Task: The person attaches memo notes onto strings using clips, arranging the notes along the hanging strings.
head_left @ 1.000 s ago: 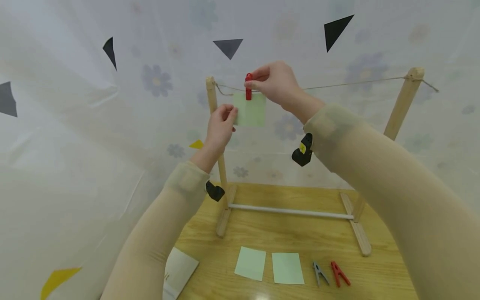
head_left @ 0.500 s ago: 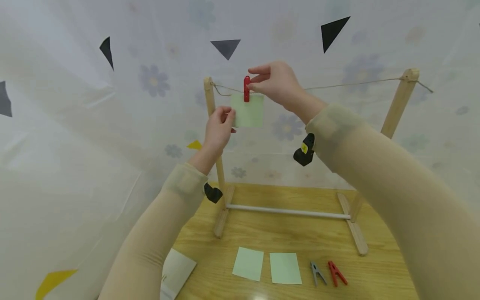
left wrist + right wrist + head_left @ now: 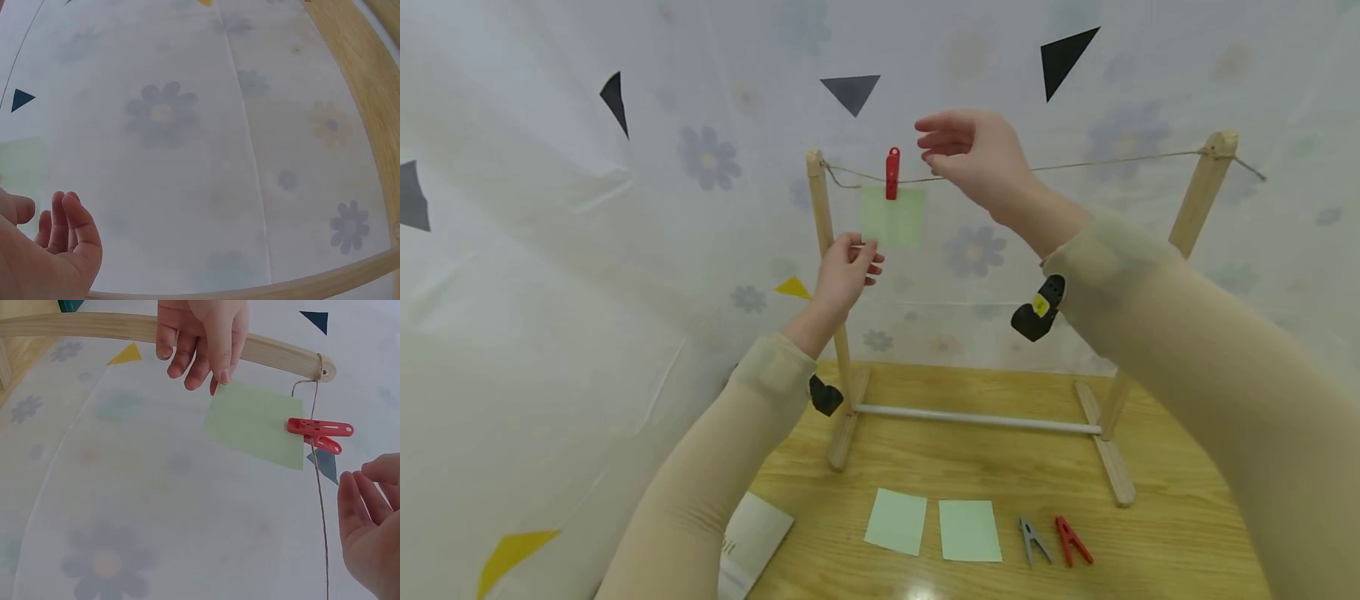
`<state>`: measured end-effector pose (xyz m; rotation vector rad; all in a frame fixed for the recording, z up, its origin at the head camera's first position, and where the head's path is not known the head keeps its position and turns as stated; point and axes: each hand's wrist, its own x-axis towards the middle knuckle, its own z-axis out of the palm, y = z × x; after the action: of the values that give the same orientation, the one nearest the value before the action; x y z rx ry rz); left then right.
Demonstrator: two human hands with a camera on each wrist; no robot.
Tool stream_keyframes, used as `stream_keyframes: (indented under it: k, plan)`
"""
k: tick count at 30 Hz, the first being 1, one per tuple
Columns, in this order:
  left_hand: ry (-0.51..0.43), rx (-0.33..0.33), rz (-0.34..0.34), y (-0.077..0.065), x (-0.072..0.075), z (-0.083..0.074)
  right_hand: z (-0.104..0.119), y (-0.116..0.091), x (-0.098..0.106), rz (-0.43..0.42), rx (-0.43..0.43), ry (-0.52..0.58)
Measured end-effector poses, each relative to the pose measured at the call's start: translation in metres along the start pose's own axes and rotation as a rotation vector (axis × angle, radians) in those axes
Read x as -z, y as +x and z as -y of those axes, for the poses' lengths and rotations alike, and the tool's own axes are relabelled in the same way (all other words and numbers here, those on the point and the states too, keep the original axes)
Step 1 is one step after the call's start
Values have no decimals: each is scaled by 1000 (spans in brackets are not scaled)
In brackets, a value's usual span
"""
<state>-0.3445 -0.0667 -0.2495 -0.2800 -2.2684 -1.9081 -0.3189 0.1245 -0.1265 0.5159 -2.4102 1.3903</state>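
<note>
A pale green paper square (image 3: 892, 221) hangs from the string (image 3: 1112, 162), clipped at its top edge by a red clothespin (image 3: 892, 173). By the paper's lower left corner is my left hand (image 3: 844, 271); its thumb and fingers stand apart in the left wrist view, where the hand (image 3: 53, 250) is at the lower left. Whether the thumb still touches the corner I cannot tell. To the right of the clothespin, my right hand (image 3: 981, 158) is held in the air with loosely bent fingers and nothing in them. The right wrist view shows a gap between this hand (image 3: 375, 515) and the clothespin (image 3: 322, 429).
Wooden posts (image 3: 1198, 200) hold up the string, joined low by a white rod (image 3: 977, 416). On the wooden table lie two green paper squares (image 3: 896, 521) (image 3: 970, 531), a grey clothespin (image 3: 1034, 540), another red clothespin (image 3: 1072, 541) and a whitish flat box (image 3: 756, 542) at left.
My right hand has let go of the red clothespin and moved off to the right. My left hand has loosened from the paper's left edge and dropped slightly.
</note>
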Motion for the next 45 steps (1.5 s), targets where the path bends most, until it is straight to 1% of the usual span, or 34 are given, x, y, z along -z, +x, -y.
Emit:
stream_keyframes:
  k: [4,9,13,17,23,29,33,38,43,45]
  plan:
    - [8,19,15,-1,4,6,-7,-10,7,16,30,8]
    - [45,41,47,-5,11,16,-19,-25,15,42,30,15]
    - [71,35,71,-9,16,21,-32,-35,23,44,46,19]
    - [111,22,101,-17,17,22,-45,-48,28,50,63,-5]
    - [179,-16,167,-27,15,25,-63,-70,33,78,44,-31]
    - [203,-42,205,-38,10,31,-82,-90,37,97,21,-100]
    - [191,-41,228,-45,9,39,-97,-106,38,120,2,-120]
    - [198,-23,238,-52,8,52,-113,-126,41,164,11,-136]
    - [191,-7,240,-57,9,64,-130,-140,43,203,13,-153]
    - [192,-3,245,-59,8,70,-135,-144,44,210,-8,-163]
